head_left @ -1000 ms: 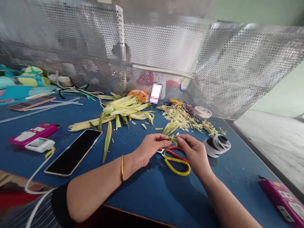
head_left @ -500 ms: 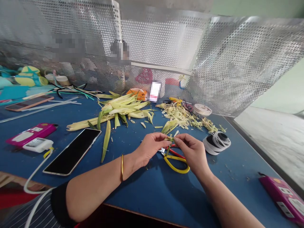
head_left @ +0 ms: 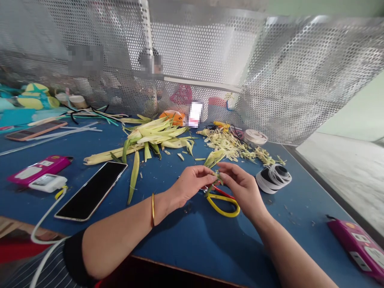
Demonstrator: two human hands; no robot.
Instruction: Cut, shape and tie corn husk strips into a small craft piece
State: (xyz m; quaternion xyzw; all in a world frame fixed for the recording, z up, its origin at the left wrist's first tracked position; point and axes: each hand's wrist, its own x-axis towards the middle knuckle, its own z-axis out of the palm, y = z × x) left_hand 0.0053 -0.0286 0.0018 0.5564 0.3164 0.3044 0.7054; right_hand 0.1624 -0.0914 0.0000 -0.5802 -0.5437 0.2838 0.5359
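My left hand (head_left: pixel 192 184) and my right hand (head_left: pixel 240 186) meet over the blue table (head_left: pixel 186 240), both pinching a small green leaf piece (head_left: pixel 216 176) between their fingertips. A gold bangle circles my left wrist. Just under the hands lie scissors with yellow and red handles (head_left: pixel 223 202). Beyond them lies a bundle of long green-yellow leaf strips (head_left: pixel 150 140) and a heap of leaf trimmings (head_left: pixel 234 148).
A black phone (head_left: pixel 93 190) lies left of my forearm, beside a pink device (head_left: pixel 37 168) and a white charger (head_left: pixel 48 182) with a cable. A roll of black-and-white tape (head_left: pixel 273 178) sits right of my hands. Another pink device (head_left: pixel 358 250) lies at the far right. A perforated metal screen (head_left: pixel 270 80) stands behind.
Both hands have shifted slightly up and away from me while still pinching the leaf piece; the fingers have worked it a little. The view has drifted a bit.
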